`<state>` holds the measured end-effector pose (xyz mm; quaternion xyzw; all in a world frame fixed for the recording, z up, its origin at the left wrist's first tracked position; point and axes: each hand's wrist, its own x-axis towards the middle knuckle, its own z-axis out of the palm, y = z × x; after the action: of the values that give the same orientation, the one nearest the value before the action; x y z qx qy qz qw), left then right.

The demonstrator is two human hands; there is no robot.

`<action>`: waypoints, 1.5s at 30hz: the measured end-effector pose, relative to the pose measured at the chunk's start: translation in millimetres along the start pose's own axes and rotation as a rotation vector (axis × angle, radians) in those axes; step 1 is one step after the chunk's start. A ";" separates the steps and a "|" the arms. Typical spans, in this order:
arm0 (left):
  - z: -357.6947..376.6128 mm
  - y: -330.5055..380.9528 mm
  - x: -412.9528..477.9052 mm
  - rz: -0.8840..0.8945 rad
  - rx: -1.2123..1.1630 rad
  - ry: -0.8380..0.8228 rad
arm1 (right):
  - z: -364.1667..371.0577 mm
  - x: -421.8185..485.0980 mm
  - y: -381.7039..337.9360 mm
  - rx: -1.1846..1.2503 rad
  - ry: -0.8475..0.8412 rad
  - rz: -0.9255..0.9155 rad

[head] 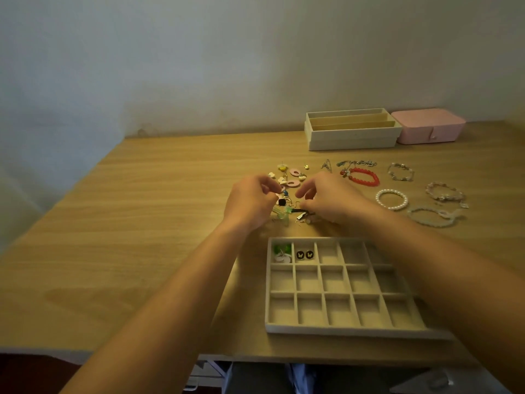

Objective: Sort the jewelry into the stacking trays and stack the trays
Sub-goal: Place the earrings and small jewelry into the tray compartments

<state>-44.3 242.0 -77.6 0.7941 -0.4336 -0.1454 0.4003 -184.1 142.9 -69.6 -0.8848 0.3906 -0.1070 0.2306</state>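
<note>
Hands (250, 200) (both curled) over earrings (287, 203)

We had loads of open table (136, 223) on the left. On the right, bracelets (392, 199) crowded the top, the grid tray (343, 332) blocked the near edge, and stacked trays (352, 139) plus a pink box (429, 126) lined the wall.

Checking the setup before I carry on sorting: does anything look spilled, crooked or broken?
Nothing stands out. The grid tray sits flat, two cells filled; loose earrings and bracelets lie unsorted on the table, as expected.
</note>
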 end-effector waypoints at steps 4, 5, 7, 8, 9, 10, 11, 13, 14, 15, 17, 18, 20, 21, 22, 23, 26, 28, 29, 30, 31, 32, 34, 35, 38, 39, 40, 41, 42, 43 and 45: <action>3.6 -3.8 7.2 -0.012 -0.012 -0.002 | 8.4 11.0 -3.7 -0.165 -0.016 0.044; 4.6 -5.1 7.8 -0.013 -0.016 -0.008 | 8.9 12.5 -3.4 -0.163 -0.026 0.054; 6.7 -7.6 9.4 -0.021 -0.026 -0.015 | 7.3 14.3 -3.7 -0.140 -0.058 0.071; 7.3 -9.0 10.2 -0.029 -0.038 -0.015 | 5.6 14.6 -3.7 -0.129 -0.079 0.074; 7.5 -10.0 10.9 -0.038 -0.055 -0.014 | 3.7 14.5 -3.9 -0.126 -0.095 0.077; 7.5 -10.6 11.2 -0.044 -0.073 -0.012 | 1.9 14.0 -4.2 -0.134 -0.106 0.080; 7.3 -10.9 11.7 -0.048 -0.088 -0.011 | 0.4 13.9 -4.3 -0.149 -0.116 0.081; 7.2 -10.9 11.7 -0.050 -0.105 -0.012 | -1.6 14.3 -3.6 -0.176 -0.150 0.081; 6.9 -10.3 11.2 -0.051 -0.112 -0.012 | -2.3 14.1 -3.9 -0.185 -0.174 0.079; 6.4 -9.6 10.8 -0.054 -0.119 -0.012 | -3.0 14.0 -4.6 -0.198 -0.197 0.073; 4.5 -8.4 9.4 -0.058 -0.126 -0.010 | -3.7 14.0 -6.6 -0.237 -0.223 0.048; 3.6 -8.0 8.7 -0.059 -0.130 -0.010 | -3.8 14.1 -7.1 -0.239 -0.219 0.034; 0.7 -5.7 6.8 -0.055 -0.145 -0.008 | -5.9 14.6 -6.9 -0.153 -0.193 0.015; -0.5 -4.3 6.2 -0.050 -0.156 -0.004 | -8.3 15.1 -6.1 -0.073 -0.178 0.011; -1.6 -2.6 5.3 -0.043 -0.168 0.000 | -11.6 14.9 -5.2 0.018 -0.165 0.011; -2.3 -0.7 4.3 -0.038 -0.181 0.001 | -15.2 14.2 -4.1 0.116 -0.156 0.020; -3.5 7.4 0.1 -0.022 -0.218 -0.023 | -27.6 7.3 -3.2 0.450 -0.151 0.070; -2.8 13.2 -4.0 -0.015 -0.283 -0.068 | -34.0 0.5 -4.6 0.666 -0.161 0.097; -2.7 17.2 -6.6 -0.015 -0.327 -0.098 | -36.8 -2.8 -5.3 0.743 -0.163 0.105; -2.8 20.6 -8.7 -0.017 -0.373 -0.132 | -38.6 -5.1 -5.8 0.791 -0.160 0.111; -2.8 24.7 -10.9 -0.018 -0.417 -0.168 | -41.4 -7.6 -6.0 0.823 -0.153 0.115; -2.6 28.0 -13.0 -0.022 -0.459 -0.201 | -44.0 -9.7 -6.2 0.853 -0.152 0.117; -3.2 34.1 -17.4 -0.045 -0.549 -0.260 | -50.1 -14.7 -7.0 0.923 -0.164 0.109; -3.4 36.4 -19.4 -0.063 -0.600 -0.287 | -52.9 -17.5 -7.6 0.944 -0.168 0.096; -3.8 42.7 -25.8 -0.110 -0.729 -0.337 | -60.4 -25.1 -9.5 0.948 -0.140 0.063; -4.1 44.5 -28.4 -0.116 -0.750 -0.341 | -62.4 -27.7 -9.6 0.949 -0.128 0.057; -4.5 45.9 -30.7 -0.111 -0.751 -0.341 | -64.1 -30.2 -9.6 0.952 -0.119 0.053; -4.5 46.8 -32.7 -0.098 -0.736 -0.338 | -65.6 -32.4 -9.3 0.951 -0.115 0.051; -4.5 47.4 -34.5 -0.084 -0.718 -0.334 | -67.2 -34.4 -8.8 0.944 -0.112 0.051; -4.4 48.5 -36.5 -0.073 -0.705 -0.330 | -69.1 -36.9 -8.0 0.938 -0.110 0.053; -3.7 49.9 -39.8 -0.067 -0.694 -0.316 | -72.1 -40.8 -6.6 0.943 -0.111 0.052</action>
<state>-93.8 260.8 -41.9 0.5930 -0.3888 -0.4172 0.5684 -233.9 153.6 -3.9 -0.6779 0.3084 -0.2193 0.6302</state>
